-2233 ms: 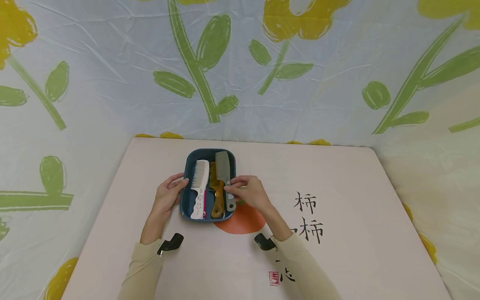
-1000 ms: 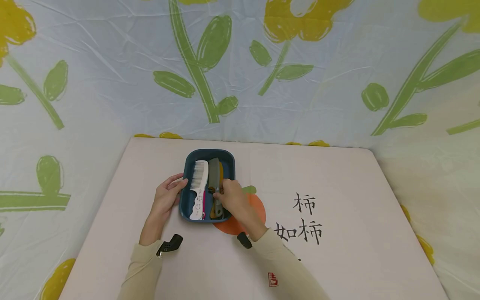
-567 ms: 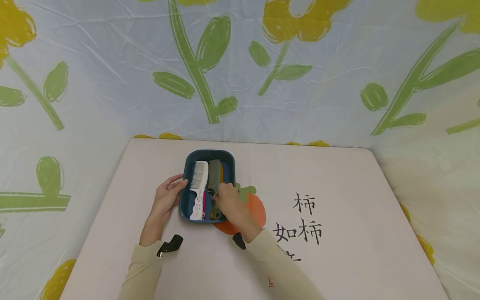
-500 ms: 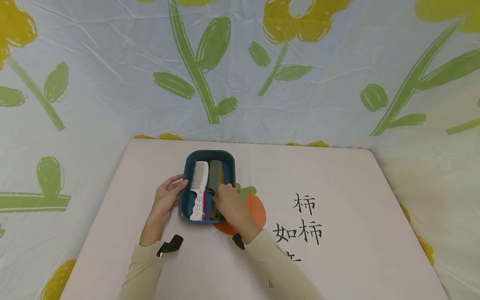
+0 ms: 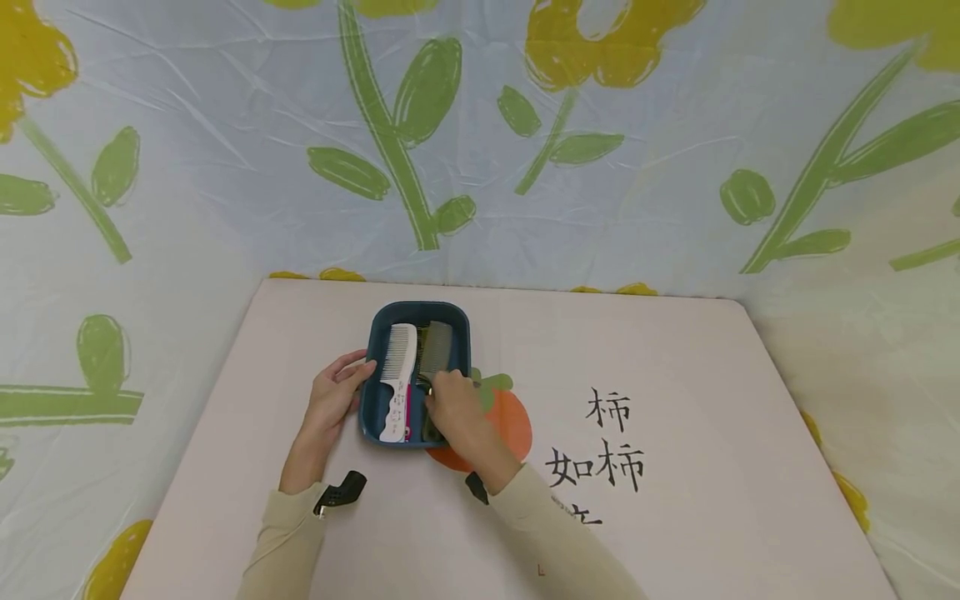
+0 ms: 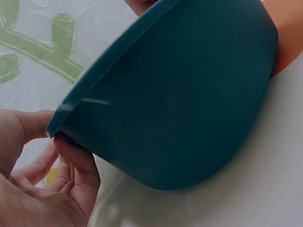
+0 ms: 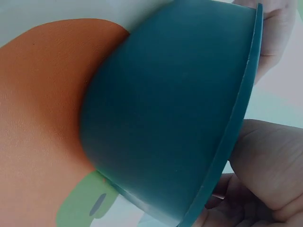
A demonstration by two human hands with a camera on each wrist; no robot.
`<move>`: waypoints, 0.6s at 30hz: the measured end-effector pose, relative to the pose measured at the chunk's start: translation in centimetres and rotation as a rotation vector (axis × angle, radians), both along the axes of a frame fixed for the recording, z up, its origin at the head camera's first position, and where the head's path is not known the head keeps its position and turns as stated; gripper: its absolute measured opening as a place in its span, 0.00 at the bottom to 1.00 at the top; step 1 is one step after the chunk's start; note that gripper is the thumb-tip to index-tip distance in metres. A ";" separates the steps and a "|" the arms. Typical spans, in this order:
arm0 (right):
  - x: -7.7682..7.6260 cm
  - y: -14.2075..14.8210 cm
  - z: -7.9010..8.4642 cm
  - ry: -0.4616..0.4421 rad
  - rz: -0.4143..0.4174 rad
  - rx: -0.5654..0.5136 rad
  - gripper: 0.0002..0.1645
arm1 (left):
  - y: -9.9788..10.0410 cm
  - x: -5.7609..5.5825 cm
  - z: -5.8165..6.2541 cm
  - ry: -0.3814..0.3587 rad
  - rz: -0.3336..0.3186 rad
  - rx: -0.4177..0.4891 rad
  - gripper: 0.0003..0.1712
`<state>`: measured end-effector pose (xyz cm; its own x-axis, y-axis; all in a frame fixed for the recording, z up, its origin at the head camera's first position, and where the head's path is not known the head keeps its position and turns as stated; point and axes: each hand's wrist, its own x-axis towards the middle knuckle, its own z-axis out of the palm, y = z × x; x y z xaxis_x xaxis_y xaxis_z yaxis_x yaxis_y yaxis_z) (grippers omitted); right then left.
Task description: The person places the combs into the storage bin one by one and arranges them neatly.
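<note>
A dark blue plastic basin [image 5: 420, 310] sits on the table, several combs inside. The left hand [image 5: 330, 396] pinches its left rim, thumb over the edge and fingers beneath, as the left wrist view confirms. A white comb [image 5: 400, 354] with a printed handle lies along the left side, a pink strip [image 5: 408, 417] showing beside it. My right hand [image 5: 456, 407] reaches inside at the right, fingers curled on the grey comb [image 5: 437, 346], whose handle it mostly covers. Under that one, a yellowish-brown comb [image 5: 422, 337] shows only in part. In the right wrist view, the basin wall hides the fingertips.
The pale table mat [image 5: 675, 358] bears an orange persimmon print [image 5: 513, 425] partly under the basin and black brush characters [image 5: 618, 458] to the right. A flower-printed cloth [image 5: 480, 208] rises behind the table.
My right hand has moved left and deeper into the basin, shifting the grey comb left over the brown one. Lately the grey comb's head has tilted slightly right. The left hand stays put.
</note>
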<state>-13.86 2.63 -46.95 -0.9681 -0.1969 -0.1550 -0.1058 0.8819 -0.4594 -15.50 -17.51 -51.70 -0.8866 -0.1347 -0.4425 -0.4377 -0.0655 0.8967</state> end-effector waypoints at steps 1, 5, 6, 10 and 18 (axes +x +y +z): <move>0.0 0.0 0.0 -0.004 0.001 0.006 0.11 | 0.0 0.0 0.0 -0.001 -0.002 -0.002 0.30; 0.2 -0.1 0.0 0.002 0.013 0.045 0.12 | 0.1 0.1 0.3 -0.004 -0.008 0.011 0.30; 0.2 -0.1 0.0 0.012 0.016 0.054 0.12 | 0.0 0.1 0.3 -0.008 -0.011 0.013 0.30; 0.2 0.0 0.0 0.037 0.021 0.045 0.11 | 0.0 0.1 0.5 -0.011 -0.014 0.014 0.30; 0.4 1.0 0.4 0.104 0.022 -0.050 0.12 | 0.0 0.0 -0.1 0.008 -0.007 -0.005 0.31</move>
